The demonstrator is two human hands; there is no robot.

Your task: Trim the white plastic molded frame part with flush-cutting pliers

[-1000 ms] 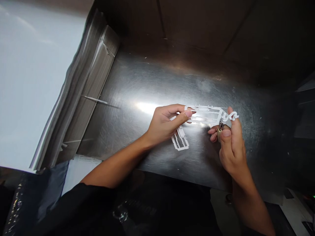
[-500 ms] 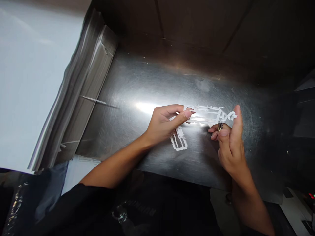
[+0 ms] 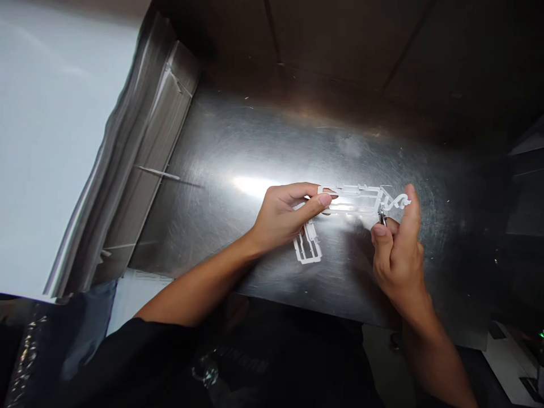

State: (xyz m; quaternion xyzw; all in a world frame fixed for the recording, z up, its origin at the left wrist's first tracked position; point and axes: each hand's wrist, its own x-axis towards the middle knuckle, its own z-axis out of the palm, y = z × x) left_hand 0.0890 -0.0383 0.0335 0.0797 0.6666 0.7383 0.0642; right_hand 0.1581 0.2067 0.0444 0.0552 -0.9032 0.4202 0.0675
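Note:
My left hand (image 3: 289, 212) pinches the left end of a white plastic frame (image 3: 357, 188) between thumb and fingers, holding it level above the metal table. A second white plastic frame (image 3: 309, 243) of similar make hangs below that hand; whether it is joined to the first is hidden. My right hand (image 3: 397, 255) is closed around a small shiny metal clipper (image 3: 382, 216), mostly covered by the fingers. Its tip is at the frame's right end, by a curly white plastic strip (image 3: 398, 200). My right index finger points upward next to the strip's end.
The brushed metal table (image 3: 238, 141) has small white specks on it. At the left stands a thick stack of sheets (image 3: 144, 130) with a pale top, and a thin white sliver (image 3: 159, 172) sticks out from its side. A pale device (image 3: 508, 362) sits at lower right.
My right hand's fingers have closed in around the clipper; the lower fingers, stretched out to the left before, are now curled. My left hand and the frames have hardly moved.

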